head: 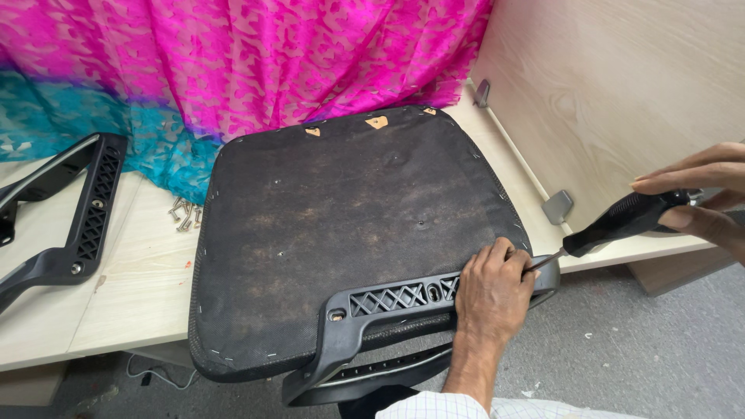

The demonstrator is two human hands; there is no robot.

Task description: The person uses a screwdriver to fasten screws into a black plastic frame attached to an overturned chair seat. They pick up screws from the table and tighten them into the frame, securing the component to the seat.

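Note:
An upturned chair seat (pixel 326 217) with a dark fabric underside lies on the light wood table (pixel 147 287). A black plastic armrest bracket (pixel 388 302) rests across its near edge. My left hand (pixel 493 291) presses on the bracket's right end, fingers curled over it. My right hand (pixel 698 198) grips the black handle of a screwdriver (pixel 621 221). The screwdriver's metal shaft points left and down, and its tip goes behind my left hand's fingers.
A second black armrest (pixel 74 213) lies at the table's left. Several loose bolts (pixel 183 214) sit next to the seat. A pink and teal cloth (pixel 233 70) covers the back. A wood partition (pixel 621 93) with metal brackets (pixel 557 206) stands on the right.

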